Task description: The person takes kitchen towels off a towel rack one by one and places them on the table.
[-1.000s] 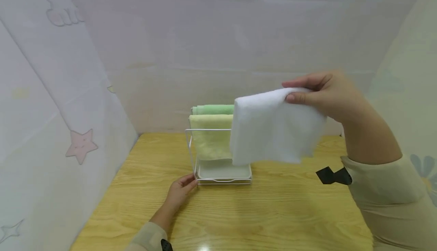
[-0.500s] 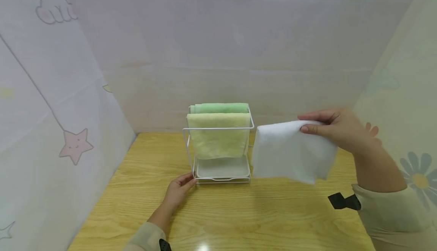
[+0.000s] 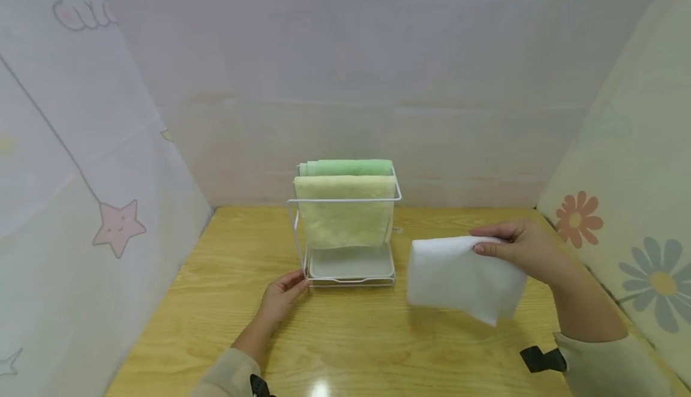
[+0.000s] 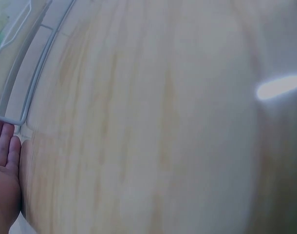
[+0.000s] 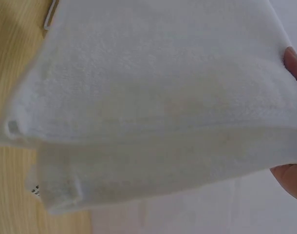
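A white towel (image 3: 464, 274), folded over, hangs from my right hand (image 3: 531, 253), which pinches its top edge between thumb and fingers. In the right wrist view the towel (image 5: 163, 83) fills most of the picture, its lower layers hanging apart and a small label at one corner. My left hand (image 3: 282, 292) holds the front left bottom corner of a white wire towel rack (image 3: 345, 200) with thumb and fingertips. Over the rack's bars hang a yellow towel (image 3: 345, 217) and, behind it, a green towel (image 3: 353, 167).
A pale tray (image 3: 351, 262) lies in the rack's base. The rack stands on a wooden table (image 3: 227, 259). Fabric walls with printed flowers (image 3: 663, 283) and a star (image 3: 119, 228) enclose the table at the back and sides.
My right hand has carried the white towel rightward and down, away from the rack, uncovering the rack's right side. The left hand has stayed at the rack's corner.
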Demonstrator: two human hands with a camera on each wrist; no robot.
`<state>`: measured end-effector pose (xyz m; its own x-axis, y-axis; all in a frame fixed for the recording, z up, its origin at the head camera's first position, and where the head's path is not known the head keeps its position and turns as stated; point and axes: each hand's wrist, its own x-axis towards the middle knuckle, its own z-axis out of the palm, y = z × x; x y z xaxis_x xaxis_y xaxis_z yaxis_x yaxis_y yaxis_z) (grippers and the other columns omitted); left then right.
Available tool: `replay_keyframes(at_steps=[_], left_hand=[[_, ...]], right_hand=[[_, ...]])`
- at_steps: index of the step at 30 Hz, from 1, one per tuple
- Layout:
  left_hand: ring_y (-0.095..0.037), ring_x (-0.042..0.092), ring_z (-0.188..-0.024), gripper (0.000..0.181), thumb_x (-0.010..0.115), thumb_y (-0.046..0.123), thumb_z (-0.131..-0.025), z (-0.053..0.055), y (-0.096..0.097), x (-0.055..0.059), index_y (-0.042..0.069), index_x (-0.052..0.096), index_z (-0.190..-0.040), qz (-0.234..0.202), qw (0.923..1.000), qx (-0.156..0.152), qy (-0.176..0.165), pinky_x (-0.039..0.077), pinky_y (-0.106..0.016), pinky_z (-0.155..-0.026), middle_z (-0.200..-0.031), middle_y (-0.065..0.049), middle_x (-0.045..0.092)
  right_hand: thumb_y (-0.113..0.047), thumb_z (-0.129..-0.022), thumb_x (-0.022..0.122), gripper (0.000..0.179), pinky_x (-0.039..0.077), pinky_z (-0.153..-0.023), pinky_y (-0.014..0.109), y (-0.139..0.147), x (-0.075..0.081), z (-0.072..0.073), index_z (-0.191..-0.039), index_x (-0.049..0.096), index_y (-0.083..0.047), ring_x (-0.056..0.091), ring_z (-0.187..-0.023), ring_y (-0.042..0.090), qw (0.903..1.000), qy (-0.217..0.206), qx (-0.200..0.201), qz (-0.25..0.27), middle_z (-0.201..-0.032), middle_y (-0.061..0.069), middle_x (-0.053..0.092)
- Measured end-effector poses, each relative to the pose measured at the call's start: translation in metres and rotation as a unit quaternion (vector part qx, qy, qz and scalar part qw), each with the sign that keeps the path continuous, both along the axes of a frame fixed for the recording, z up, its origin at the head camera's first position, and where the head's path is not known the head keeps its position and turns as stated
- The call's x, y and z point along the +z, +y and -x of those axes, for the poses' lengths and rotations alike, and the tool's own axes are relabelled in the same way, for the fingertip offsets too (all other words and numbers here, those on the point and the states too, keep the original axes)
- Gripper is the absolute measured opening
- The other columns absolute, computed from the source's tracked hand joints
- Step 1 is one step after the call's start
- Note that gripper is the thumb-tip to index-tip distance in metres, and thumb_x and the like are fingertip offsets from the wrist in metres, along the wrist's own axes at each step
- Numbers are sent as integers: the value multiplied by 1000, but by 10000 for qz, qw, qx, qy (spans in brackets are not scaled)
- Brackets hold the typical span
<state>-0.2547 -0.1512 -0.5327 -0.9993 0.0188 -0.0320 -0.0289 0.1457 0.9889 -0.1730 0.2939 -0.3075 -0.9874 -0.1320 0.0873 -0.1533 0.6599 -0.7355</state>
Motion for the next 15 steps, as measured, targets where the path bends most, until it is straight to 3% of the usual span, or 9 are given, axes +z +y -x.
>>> replay_keyframes(at_steps=[4, 15], left_hand=[[-19, 61, -117, 42, 71, 19, -91, 2, -1, 0, 1, 62, -128, 93, 10000, -18, 24, 53, -23, -96, -130, -17, 64], [-28, 60, -122, 43, 72, 20, -90, 0, -1, 1, 2, 62, -128, 130, 9999, -20, -61, 52, -34, -101, -130, -16, 64]], right_hand=[[-28, -86, 76, 40, 58, -56, 31, 1, -15, -3, -118, 71, -5, 68, -72, 8, 9998, -114, 74, 159, -113, 19, 72], [-30, -86, 76, 39, 57, -72, 23, 2, -47, -8, -118, 71, -7, 62, -94, -8, 9981, -497, 326, 179, -120, 17, 70]])
